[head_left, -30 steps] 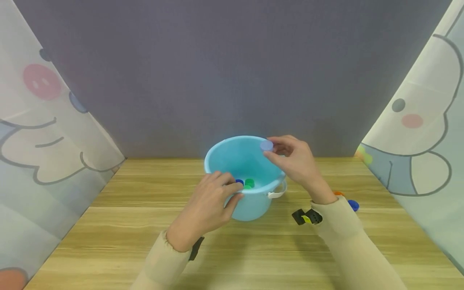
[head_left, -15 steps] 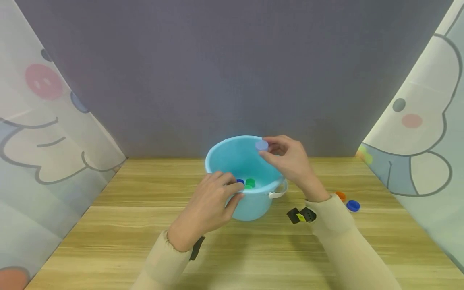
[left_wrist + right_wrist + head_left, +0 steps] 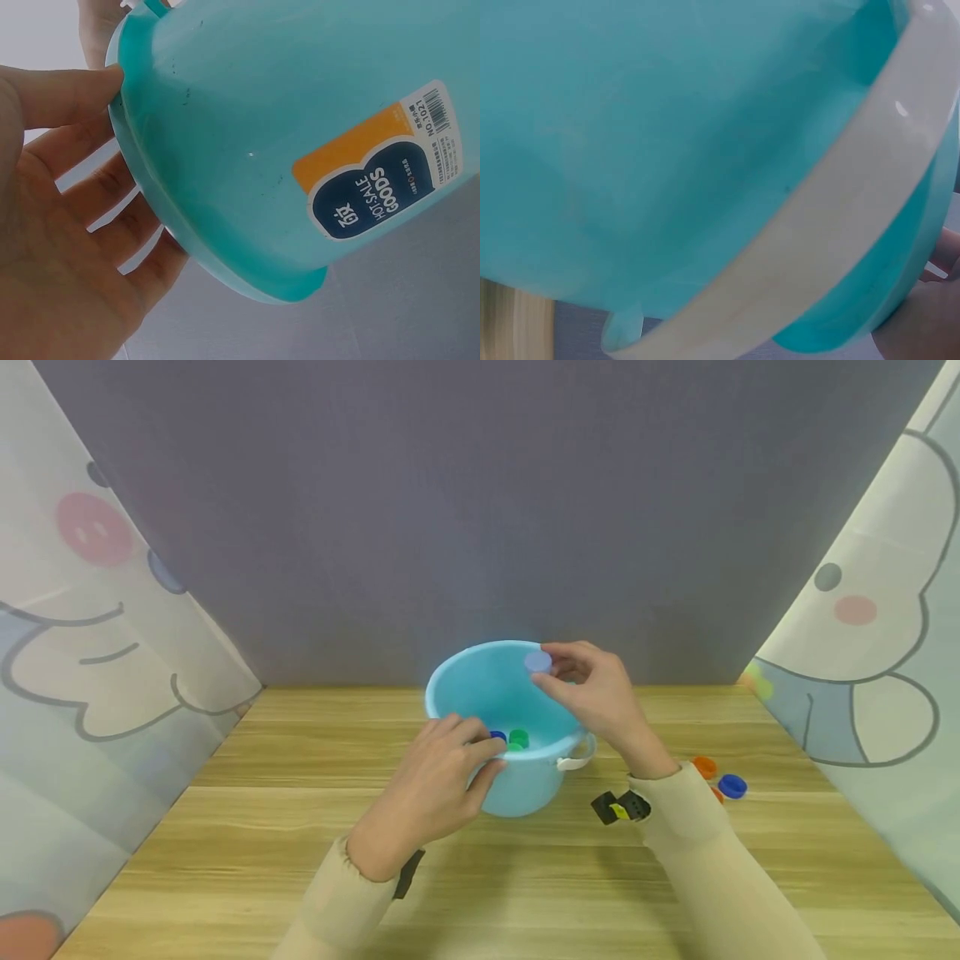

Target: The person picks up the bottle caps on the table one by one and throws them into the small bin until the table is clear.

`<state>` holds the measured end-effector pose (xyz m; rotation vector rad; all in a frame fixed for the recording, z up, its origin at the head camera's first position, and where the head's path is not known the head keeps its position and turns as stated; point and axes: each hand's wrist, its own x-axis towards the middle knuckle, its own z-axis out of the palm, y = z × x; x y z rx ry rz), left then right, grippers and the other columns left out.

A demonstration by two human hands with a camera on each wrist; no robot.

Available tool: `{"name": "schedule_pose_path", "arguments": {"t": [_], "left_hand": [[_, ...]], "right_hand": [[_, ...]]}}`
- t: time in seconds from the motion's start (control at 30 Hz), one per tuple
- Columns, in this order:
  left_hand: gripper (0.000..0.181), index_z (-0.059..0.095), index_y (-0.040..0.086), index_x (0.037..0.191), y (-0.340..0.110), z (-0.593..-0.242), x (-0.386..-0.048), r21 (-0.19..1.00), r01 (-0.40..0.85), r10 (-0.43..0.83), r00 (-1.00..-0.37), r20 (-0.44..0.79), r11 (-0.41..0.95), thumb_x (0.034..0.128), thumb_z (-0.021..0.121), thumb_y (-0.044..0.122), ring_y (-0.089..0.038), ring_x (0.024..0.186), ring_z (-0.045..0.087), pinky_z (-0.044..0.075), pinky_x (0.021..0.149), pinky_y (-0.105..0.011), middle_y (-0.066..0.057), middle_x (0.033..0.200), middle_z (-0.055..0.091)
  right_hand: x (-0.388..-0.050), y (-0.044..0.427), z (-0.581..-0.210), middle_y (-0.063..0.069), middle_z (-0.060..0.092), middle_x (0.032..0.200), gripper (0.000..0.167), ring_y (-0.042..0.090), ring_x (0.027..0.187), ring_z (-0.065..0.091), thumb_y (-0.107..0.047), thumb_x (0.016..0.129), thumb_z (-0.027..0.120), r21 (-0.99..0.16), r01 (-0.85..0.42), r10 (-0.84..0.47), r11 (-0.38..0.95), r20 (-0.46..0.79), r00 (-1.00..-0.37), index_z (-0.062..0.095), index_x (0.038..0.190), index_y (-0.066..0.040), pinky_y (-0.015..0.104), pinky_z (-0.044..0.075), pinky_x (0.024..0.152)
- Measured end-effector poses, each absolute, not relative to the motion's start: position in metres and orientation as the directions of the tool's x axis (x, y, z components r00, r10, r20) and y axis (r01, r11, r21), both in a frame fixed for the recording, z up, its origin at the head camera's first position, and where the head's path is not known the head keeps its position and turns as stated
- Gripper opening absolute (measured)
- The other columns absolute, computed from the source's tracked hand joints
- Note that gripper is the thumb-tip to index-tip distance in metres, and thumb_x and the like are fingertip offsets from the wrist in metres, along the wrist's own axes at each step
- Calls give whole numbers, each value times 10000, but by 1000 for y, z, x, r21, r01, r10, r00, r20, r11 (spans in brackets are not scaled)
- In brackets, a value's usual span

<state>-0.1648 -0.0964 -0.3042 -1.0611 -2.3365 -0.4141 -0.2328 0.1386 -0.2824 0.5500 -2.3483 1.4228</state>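
A light blue bucket [image 3: 521,789] stands upright on the table. My left hand [image 3: 435,777] grips its near-left rim; the left wrist view has the thumb [image 3: 75,94] on the outer side and the other fingers behind the rim. Over the right part of the bucket's mouth, my right hand [image 3: 596,693] pinches a light purple bottle cap [image 3: 537,662] between thumb and fingers. Green caps [image 3: 519,738] and a dark blue cap [image 3: 497,736] lie at the bucket's bottom, partly hidden by the left hand and rim. In the right wrist view only part of the right hand [image 3: 922,322] shows.
Two orange caps [image 3: 704,767] and a blue cap [image 3: 732,787] lie on the wooden table [image 3: 510,893], right of the bucket by the right sleeve. The bucket's white handle [image 3: 576,763] hangs at its right side. A grey wall [image 3: 480,510] rises behind.
My right hand has moved slightly left with the purple cap, further over the bucket's mouth. More of the caps beside the right sleeve has come into sight. The left hand has stayed on the rim.
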Motion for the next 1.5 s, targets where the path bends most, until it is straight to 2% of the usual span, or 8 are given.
{"name": "schedule_pose_path", "arguments": {"t": [0.3, 0.63, 1.1, 1.33, 1.5], "left_hand": [[136, 770, 115, 1028, -97, -305, -165, 55, 768, 598, -538, 594, 638, 898, 781, 156, -189, 846, 563, 480, 762, -358, 16, 932, 654], [140, 772, 113, 1036, -96, -304, -164, 59, 767, 599, -544, 588, 639, 902, 776, 153, -189, 859, 566, 484, 777, -365, 15, 937, 655], [130, 770, 125, 1034, -97, -304, -164, 79, 773, 597, -546, 588, 629, 903, 771, 129, -186, 860, 568, 474, 777, -363, 21, 951, 664], [131, 768, 128, 1036, -98, -304, -164, 79, 776, 599, -543, 589, 626, 905, 771, 127, -180, 847, 556, 468, 772, -356, 23, 947, 658], [139, 767, 126, 1027, -98, -305, -165, 75, 777, 596, -537, 597, 624, 889, 786, 125, -188, 843, 555, 469, 770, -367, 20, 936, 655]], "right_hand": [[-231, 139, -283, 114, 658, 1120, 397, 209, 932, 673, -130, 901, 779, -759, -511, -150, 403, 496, -855, 683, 1265, -6, 387, 555, 904], [-224, 147, -283, 121, 659, 1096, 372, 192, 916, 665, -111, 903, 774, -767, -513, -139, 385, 502, -854, 688, 1245, 7, 229, 543, 871], [-213, 171, -286, 218, 648, 1067, 361, 98, 883, 650, -34, 893, 763, -760, -545, -95, 353, 551, -829, 681, 1231, 62, 169, 539, 819], [-208, 185, -288, 97, 657, 1068, 359, 91, 909, 652, -65, 903, 763, -760, -517, -57, 393, 541, -839, 687, 1239, 36, 165, 539, 812], [-206, 191, -290, 94, 657, 1096, 369, 86, 915, 651, -95, 911, 763, -750, -503, -57, 430, 534, -844, 680, 1245, 37, 153, 533, 814]]}}
